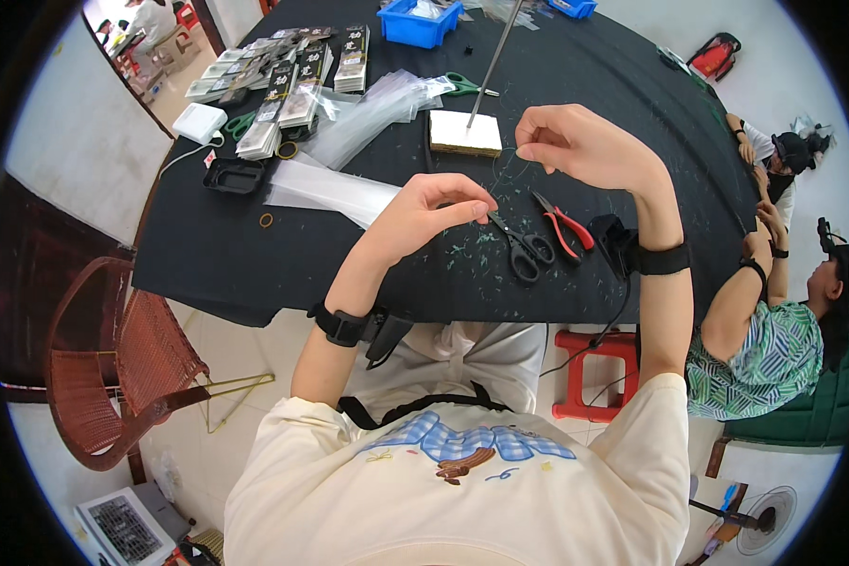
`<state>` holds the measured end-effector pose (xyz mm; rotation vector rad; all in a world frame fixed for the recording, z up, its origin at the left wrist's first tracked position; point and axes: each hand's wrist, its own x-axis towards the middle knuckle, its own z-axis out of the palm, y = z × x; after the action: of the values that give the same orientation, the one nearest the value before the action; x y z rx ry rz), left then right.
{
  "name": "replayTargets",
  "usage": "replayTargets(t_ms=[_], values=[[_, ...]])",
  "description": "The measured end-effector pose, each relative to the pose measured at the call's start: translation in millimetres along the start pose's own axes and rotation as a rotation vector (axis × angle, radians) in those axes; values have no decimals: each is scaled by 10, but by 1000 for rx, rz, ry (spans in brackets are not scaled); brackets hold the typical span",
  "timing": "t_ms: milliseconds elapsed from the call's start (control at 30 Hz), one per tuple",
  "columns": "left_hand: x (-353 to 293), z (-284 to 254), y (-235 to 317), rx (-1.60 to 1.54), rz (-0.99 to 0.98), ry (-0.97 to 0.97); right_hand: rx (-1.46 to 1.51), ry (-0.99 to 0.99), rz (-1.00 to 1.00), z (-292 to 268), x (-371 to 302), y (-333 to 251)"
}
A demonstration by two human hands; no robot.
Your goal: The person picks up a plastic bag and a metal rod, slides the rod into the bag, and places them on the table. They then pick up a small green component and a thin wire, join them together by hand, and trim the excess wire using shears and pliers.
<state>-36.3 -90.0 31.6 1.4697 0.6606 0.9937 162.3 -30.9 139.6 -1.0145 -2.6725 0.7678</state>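
Note:
A thin green thread (507, 174) hangs in a faint curve between my two hands, over the black-covered table (283, 264). My left hand (429, 215) is closed in a pinch at the thread's lower end; the exact grip is too fine to see. Higher and to the right, my right hand (590, 149) pinches the thread too, its fingers curled. Below the hands lie black scissors (524, 255) and red-handled pliers (566, 226). Just beyond them, a metal rod (493, 66) stands upright on a white-topped block (465, 132).
Clear plastic sleeves (363, 123) and packs of printed cards (297, 85) cover the left side, near a black tray (233, 175). Green-handled scissors (470, 85) and a blue bin (419, 23) are farther back. Green scraps litter the cloth. People sit at the right edge.

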Motion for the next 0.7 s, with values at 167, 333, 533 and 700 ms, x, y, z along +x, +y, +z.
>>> replayTargets(t_ms=[167, 333, 533, 700], values=[[-22, -11, -64, -52, -40, 76, 31, 19, 26, 28, -37, -4], [-19, 1, -100, -79, -59, 85, 45, 45, 85, 50, -97, 50], [-20, 32, -71, -100, -124, 59, 117, 50, 66, 50, -154, 45], [-16, 58, -98, -170, -152, 47, 188, 35, 45, 46, -192, 17]])
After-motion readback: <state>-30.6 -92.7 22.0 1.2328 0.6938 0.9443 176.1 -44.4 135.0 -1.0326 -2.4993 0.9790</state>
